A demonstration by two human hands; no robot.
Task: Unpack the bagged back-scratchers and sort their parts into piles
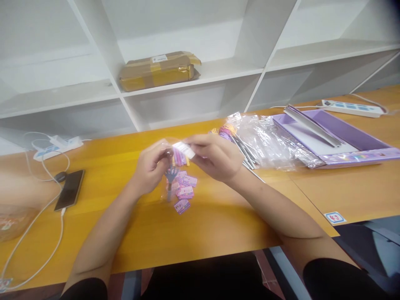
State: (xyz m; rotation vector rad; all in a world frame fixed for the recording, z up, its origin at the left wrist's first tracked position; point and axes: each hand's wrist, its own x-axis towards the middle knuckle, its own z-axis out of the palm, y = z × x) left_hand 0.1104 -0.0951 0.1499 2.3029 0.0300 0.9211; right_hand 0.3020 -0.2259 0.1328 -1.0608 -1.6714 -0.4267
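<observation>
My left hand point(153, 164) is closed, its fingers pinching the edge of a clear plastic bag point(169, 195). Inside that bag hangs a small blue-grey back scratcher point(171, 176) with a hand-shaped head. Close beside it, my right hand point(217, 156) is closed on a small white label-like piece point(185, 150), blurred at the bag's top. Pink and purple printed cards point(185, 192) lie loosely on the table below. Several pink, purple and yellow pieces point(180, 157) show between my hands, partly hidden.
Behind my right hand are back scratchers with metal rods point(245, 151) and a heap of clear bags point(265, 139). A purple box point(353, 157) stands right. On the left lie a phone point(70, 189), cables and a power strip point(59, 148). A taped parcel point(159, 71) sits on the shelf.
</observation>
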